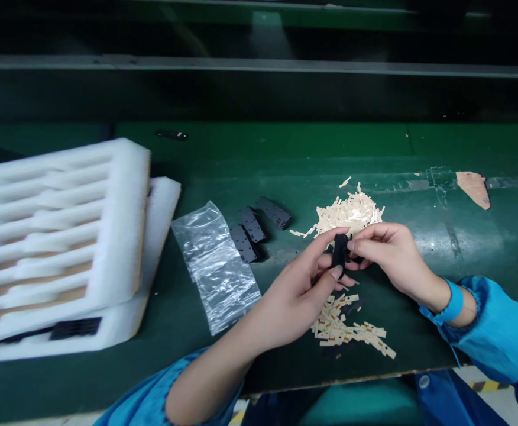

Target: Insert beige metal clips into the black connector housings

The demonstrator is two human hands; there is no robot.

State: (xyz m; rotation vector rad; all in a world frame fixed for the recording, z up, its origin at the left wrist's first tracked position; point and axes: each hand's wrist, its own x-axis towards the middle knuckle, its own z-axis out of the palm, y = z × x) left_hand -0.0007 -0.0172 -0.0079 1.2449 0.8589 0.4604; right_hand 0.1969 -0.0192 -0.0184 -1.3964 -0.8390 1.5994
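Between thumb and fingers, my left hand grips a small flat black plastic part, held upright above the bench. My right hand is pinched at the part's right edge; whether a small piece is between those fingertips is hidden. Just behind the hands lies a heap of thin cream-coloured strips. In front of them is a looser pile of cream strips with brownish marks, with some dark bits among them. Several black plates with small holes lie in stacks left of my hands.
A clear plastic bag lies flat left of centre. Two white foam trays are stacked at the left, black parts showing in the lower one. A torn brown piece lies at the right, a small black object at the back. The bench's front edge runs close to me.
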